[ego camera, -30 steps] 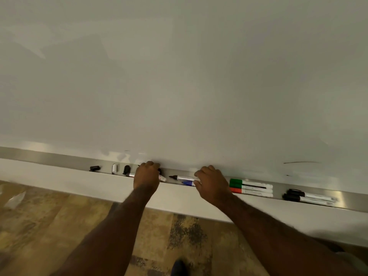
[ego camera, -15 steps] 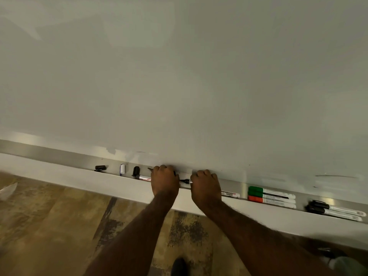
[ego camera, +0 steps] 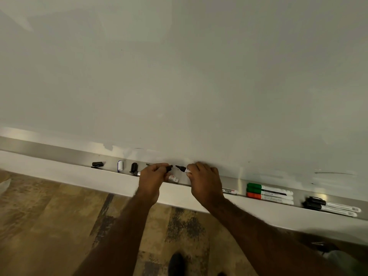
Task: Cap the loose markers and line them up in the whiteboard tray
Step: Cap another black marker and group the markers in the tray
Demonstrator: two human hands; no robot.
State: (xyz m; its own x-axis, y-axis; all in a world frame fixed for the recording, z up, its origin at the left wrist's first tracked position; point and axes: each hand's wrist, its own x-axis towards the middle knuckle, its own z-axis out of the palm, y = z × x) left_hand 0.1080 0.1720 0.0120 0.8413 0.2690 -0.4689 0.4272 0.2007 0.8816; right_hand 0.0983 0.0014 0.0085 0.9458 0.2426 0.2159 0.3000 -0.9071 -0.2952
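Observation:
My right hand [ego camera: 203, 180] grips an uncapped black marker [ego camera: 182, 168], its tip pointing left just above the metal whiteboard tray [ego camera: 59, 156]. My left hand [ego camera: 153, 176] pinches a black cap [ego camera: 169, 167], a small gap from that tip. Under my left hand lies another white marker [ego camera: 173, 178], partly hidden. In the tray to the left sit a black cap [ego camera: 97, 164], a white-and-blue cap [ego camera: 120, 166] and a third black cap [ego camera: 133, 167]. Right of my hands lie a white marker body [ego camera: 230, 190], two green-capped markers [ego camera: 268, 189], a red-capped marker [ego camera: 268, 198] and two black-capped markers [ego camera: 330, 206].
The whiteboard [ego camera: 179, 76] fills the upper view, with a faint dark stroke [ego camera: 334, 173] at the right. A white ledge [ego camera: 79, 176] runs under the tray. Below is mottled wooden floor [ego camera: 49, 226], with my dark shoe [ego camera: 176, 263] at the bottom.
Both hands have lifted from the tray. The right hand has picked up the black marker and the left hand a black cap; they now face each other.

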